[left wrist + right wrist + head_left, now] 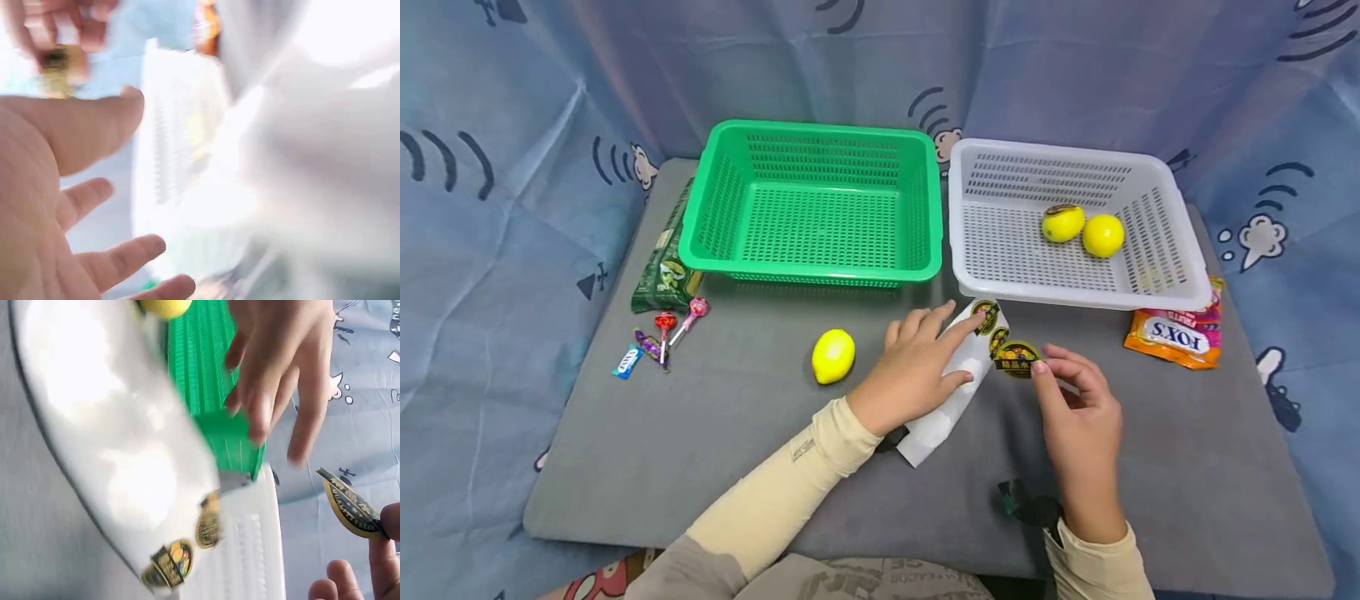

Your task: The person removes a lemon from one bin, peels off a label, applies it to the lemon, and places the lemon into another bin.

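Observation:
My right hand (1078, 425) pinches a black-and-gold oval sticker (1017, 358) between thumb and fingertip. In the right wrist view that sticker (351, 506) is off the backing and slightly curled. Beside it a white strip of backing paper (943, 417) slants across the table, with black-and-gold stickers (985, 317) at its far end. My left hand (917, 367) is over the strip, fingers spread and holding nothing; whether it touches the paper I cannot tell. To its left a yellow lemon (832, 357) lies on the table. The left wrist view is blurred and overexposed.
A green basket (808, 273) stands at the back left. The white basket (1075, 295) at the back right holds two lemons (1103, 236), one bearing a sticker. Lollipops (697, 308), small candies (627, 362) and a green packet (666, 275) lie left; an orange-and-pink candy bag (1176, 336) lies right.

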`<action>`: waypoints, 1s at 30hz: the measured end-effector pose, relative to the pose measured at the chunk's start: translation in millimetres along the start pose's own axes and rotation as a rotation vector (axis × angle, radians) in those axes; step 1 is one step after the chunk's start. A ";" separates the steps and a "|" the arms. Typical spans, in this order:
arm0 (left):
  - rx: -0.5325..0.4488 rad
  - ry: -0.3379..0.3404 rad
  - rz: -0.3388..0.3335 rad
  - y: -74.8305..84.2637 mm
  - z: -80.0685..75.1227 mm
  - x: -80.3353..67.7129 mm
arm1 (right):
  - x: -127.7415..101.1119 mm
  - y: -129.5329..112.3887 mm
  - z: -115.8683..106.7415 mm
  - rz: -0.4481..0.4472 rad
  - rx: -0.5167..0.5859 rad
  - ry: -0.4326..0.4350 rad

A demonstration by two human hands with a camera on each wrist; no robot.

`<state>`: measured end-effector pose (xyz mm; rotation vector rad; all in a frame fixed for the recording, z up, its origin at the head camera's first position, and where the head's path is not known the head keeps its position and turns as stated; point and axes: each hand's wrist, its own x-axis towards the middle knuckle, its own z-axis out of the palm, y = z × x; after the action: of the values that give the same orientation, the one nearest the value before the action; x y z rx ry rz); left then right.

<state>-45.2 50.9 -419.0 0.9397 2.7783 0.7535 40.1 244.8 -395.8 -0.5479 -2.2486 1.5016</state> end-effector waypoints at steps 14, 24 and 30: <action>-0.197 0.189 -0.419 -80.8 -17.9 -68.8 | -0.9 -15.7 37.4 0.154 0.276 -0.183; -1.318 0.383 -0.038 -49.3 -3.4 -53.4 | -16.4 -38.9 69.3 0.317 0.518 -0.310; -1.397 0.403 0.029 -34.3 6.0 -51.9 | -23.9 -42.4 81.0 0.282 0.491 -0.309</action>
<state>-20.5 -1.0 -443.6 0.4866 1.6026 2.4951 14.3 154.2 -387.6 -0.5189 -1.9464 2.3272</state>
